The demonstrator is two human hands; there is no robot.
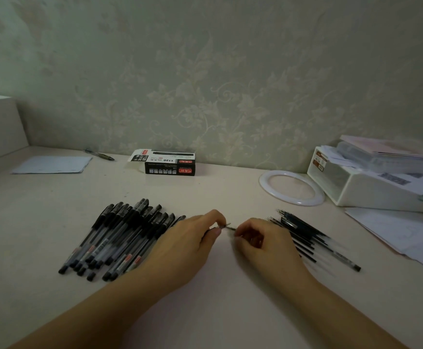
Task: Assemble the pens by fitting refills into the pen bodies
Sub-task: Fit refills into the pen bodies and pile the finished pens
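Centrally, both hands [230, 235] pinching a pen part [226, 226], pen box [170, 165] open-flapped

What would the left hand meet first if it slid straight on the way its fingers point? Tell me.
The left hand points rightward, pinching a thin pen part. Straight on, it would probably meet the right hand first, whose fingers touch the same part; the loose refills lie beyond.

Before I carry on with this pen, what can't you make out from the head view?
- Pen part between left hand and right hand: too small, fingers cover it; refill or body unclear.
- Refills: partly behind right hand, blurred, uncountable.
- Box print: too small.
- Papers: cut by right edge.
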